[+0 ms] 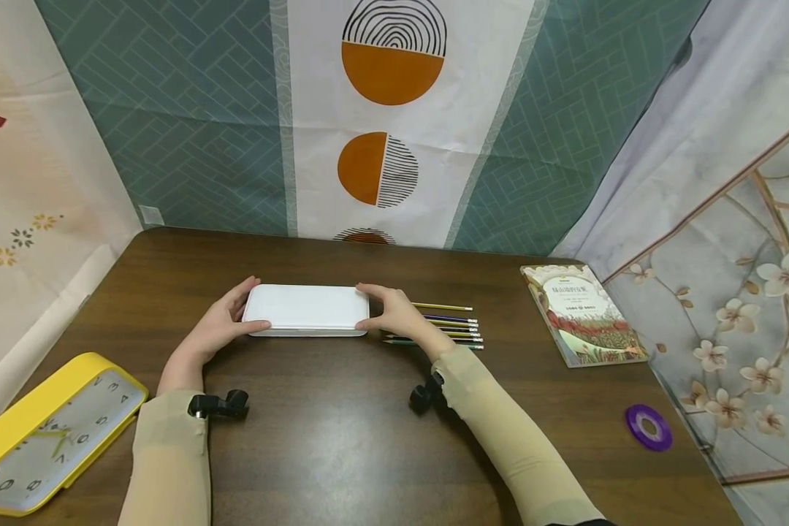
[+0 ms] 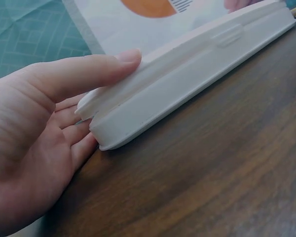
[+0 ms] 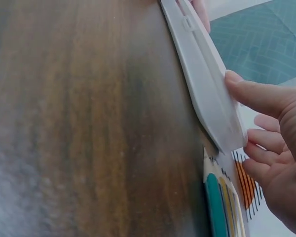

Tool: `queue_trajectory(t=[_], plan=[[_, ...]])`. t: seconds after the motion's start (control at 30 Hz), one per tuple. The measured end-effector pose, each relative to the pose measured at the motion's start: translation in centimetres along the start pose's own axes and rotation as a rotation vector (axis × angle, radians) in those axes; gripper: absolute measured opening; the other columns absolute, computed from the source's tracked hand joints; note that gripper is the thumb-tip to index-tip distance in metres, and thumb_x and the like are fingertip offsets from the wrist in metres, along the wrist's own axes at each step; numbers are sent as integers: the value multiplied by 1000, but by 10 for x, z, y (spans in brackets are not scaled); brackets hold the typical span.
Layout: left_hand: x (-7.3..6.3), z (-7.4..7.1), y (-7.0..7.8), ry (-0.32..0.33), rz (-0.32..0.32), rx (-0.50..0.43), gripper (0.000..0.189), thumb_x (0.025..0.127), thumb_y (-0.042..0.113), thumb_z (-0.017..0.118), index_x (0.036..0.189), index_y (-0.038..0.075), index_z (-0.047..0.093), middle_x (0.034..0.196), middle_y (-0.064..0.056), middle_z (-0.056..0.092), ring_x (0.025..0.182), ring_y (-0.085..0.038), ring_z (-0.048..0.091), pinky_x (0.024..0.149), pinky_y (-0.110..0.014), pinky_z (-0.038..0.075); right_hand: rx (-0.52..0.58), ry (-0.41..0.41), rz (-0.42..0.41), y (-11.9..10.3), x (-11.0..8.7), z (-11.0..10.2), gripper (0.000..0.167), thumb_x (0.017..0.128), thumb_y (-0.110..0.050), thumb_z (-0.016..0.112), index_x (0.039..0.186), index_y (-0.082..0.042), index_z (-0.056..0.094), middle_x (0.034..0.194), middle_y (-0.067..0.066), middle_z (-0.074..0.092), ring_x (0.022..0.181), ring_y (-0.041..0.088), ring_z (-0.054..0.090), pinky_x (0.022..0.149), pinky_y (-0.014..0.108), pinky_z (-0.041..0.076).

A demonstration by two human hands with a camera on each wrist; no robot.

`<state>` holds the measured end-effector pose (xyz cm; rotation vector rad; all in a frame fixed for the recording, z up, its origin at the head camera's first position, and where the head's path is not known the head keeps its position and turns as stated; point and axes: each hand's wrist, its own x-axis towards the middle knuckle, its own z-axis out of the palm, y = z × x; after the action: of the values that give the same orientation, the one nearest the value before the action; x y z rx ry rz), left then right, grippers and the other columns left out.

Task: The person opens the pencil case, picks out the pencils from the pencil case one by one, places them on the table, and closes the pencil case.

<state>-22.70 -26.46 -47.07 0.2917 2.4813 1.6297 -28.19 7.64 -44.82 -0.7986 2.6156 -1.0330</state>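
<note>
A white pencil case (image 1: 312, 310) lies lengthwise on the brown table, its lid down and a small latch (image 2: 228, 37) on its long front side. My left hand (image 1: 218, 325) holds its left end, with the thumb on the front upper edge and the other fingers around the far side. At the opposite end my right hand (image 1: 399, 313) grips the case in the same way, thumb at the front edge and fingers behind. Several pencils (image 1: 456, 329) lie side by side just right of the case, partly hidden under the right hand and wrist.
A yellow clock (image 1: 59, 435) rests at the table's left edge. To the right are a book (image 1: 581, 314) with a flowery cover and a purple roll of tape (image 1: 660, 437). A patterned cloth (image 1: 223, 131) hangs behind the table's far edge (image 1: 237, 237).
</note>
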Motion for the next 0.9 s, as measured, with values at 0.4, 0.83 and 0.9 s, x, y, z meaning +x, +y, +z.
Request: queue_trajectory(t=[0.4,0.83,0.9], plan=[[2,-2,0,-2,-33,5,104,83,17,78,158,9,7,164,-14,13,150,-38,12,117,-51,20,13,-2,0,-3,0,1,79,77,-22,84,145,-5,47,148,11,49,139,25,44,114,40,38],[-1,-5,-4,0,-17,23,105,82,18,80,158,7,8,164,-16,14,150,-38,12,117,-25,24,26,-10,-1,-3,2,6,81,78,-21,84,147,-5,44,150,12,47,140,26,42,114,41,37],[-1,-5,-4,-5,-14,24,104,83,17,79,158,7,7,164,-15,13,150,-38,12,117,-27,24,29,-10,1,-2,3,6,81,78,-21,84,147,-5,44,150,12,47,140,26,42,114,41,37]])
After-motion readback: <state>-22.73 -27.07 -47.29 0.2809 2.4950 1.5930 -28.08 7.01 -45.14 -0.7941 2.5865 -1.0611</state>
